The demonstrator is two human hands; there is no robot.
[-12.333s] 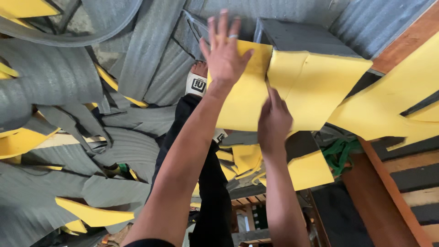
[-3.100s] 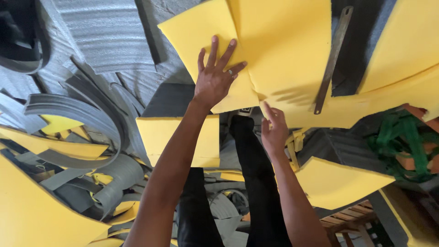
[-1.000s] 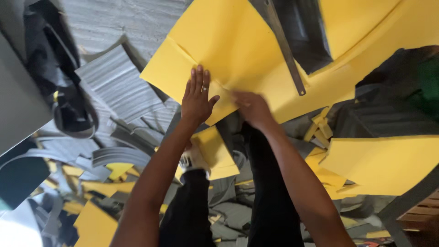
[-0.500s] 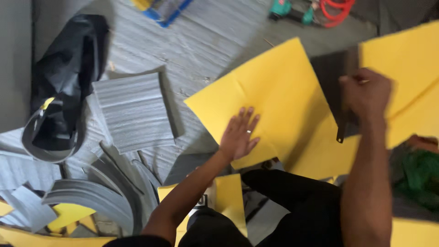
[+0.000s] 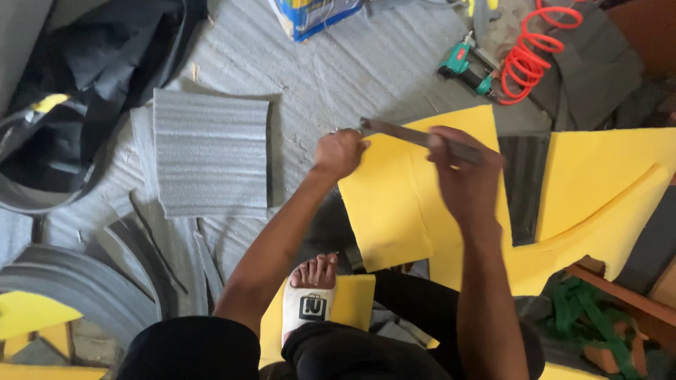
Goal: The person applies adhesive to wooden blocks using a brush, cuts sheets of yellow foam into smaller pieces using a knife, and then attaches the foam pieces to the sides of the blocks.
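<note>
**Item: yellow foam sheet** point(image 5: 394, 211). It lies flat on the grey ribbed matting point(image 5: 366, 70) in front of your knees, its near edge overlapping a larger yellow sheet point(image 5: 598, 183) spread out to your right. It looks light, soft and bendy, likely to flop or crease if you lift it by one corner. Take it with a flat palm near an edge, or with both hands well apart.

**Item: long dark metal strip** point(image 5: 394, 130), flat and narrow like a straightedge or blade. It sits across the top edge of the foam sheet, slightly tilted. It looks stiff and thin, so treat its edges as possibly sharp and hold it by the ends, as you do now.

**Your left hand** point(image 5: 338, 151): curled into a loose fist at the strip's left end, at the sheet's upper left corner. Whether the fingers actually pinch the strip or only steady it, you cannot tell.

**Your right hand** point(image 5: 461, 172): blurred, closed over the strip's right portion, fingers wrapped around it.

**Nearby:** a folded grey foam pad point(image 5: 211, 155) to the left, a green air tool point(image 5: 468, 67) with a coiled orange hose point(image 5: 539, 53) beyond the sheet, and your sandalled foot point(image 5: 310, 295) resting on a small yellow offcut point(image 5: 352, 299).
</note>
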